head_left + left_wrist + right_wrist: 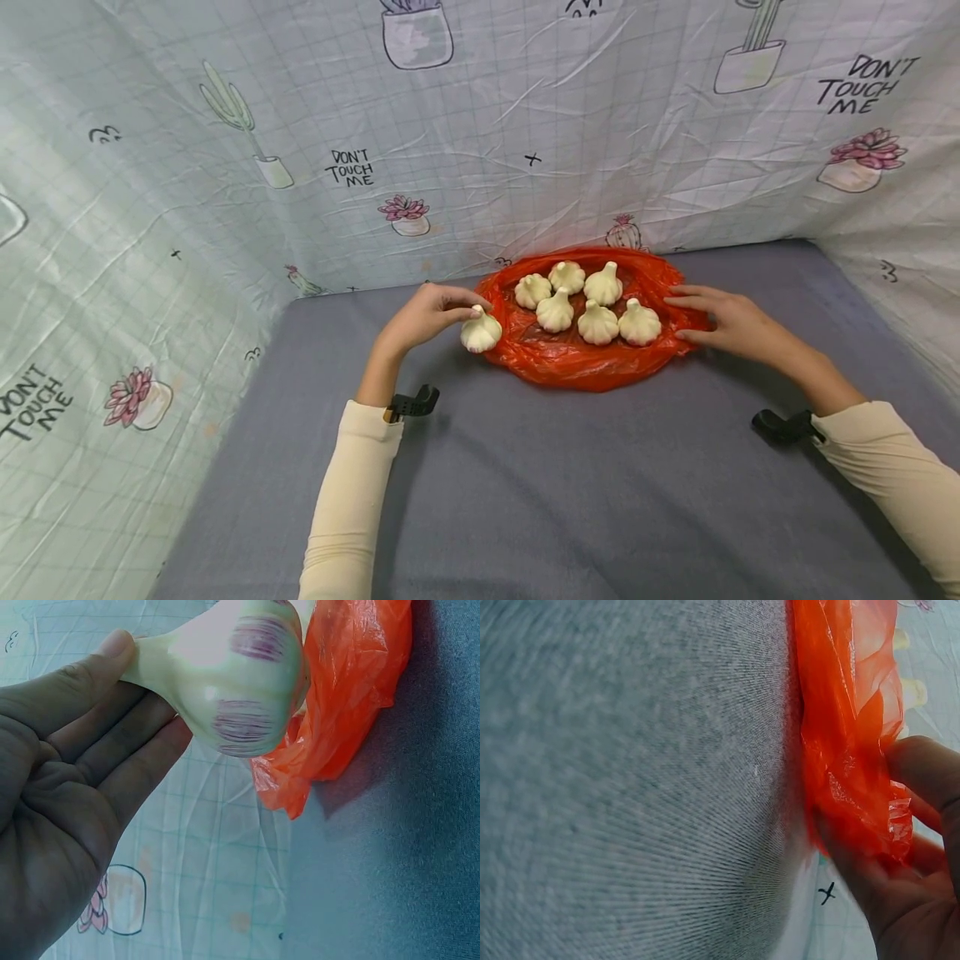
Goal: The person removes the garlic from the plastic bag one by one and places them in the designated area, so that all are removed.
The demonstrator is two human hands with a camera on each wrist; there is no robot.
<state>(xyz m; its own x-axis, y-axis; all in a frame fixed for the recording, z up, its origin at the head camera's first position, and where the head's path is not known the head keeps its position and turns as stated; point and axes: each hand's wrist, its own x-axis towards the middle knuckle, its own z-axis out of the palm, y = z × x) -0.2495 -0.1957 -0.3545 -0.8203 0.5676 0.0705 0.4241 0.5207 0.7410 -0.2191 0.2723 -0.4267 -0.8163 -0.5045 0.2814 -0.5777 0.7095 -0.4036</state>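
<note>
Between thumb and fingertips, my left hand (431,315) pinches a garlic bulb (481,332) by its stem, at the left rim of a red plastic bag (577,375). Purple streaks mark that pale bulb (240,690) in the left wrist view, where it hangs from the fingers. Several other garlic bulbs (555,312) lie inside the open bag, stems mostly up. At the bag's right edge, my right hand (731,325) holds the crumpled rim, thumb on one side and fingers on the other. The right wrist view shows the red plastic (855,772) between them.
A grey cloth (540,475) covers the table. Behind the bag and along both sides hangs a printed curtain (480,142) with potted plants and lettering. Black wrist cameras (416,402) sit on both forearms, just past the cream sleeves.
</note>
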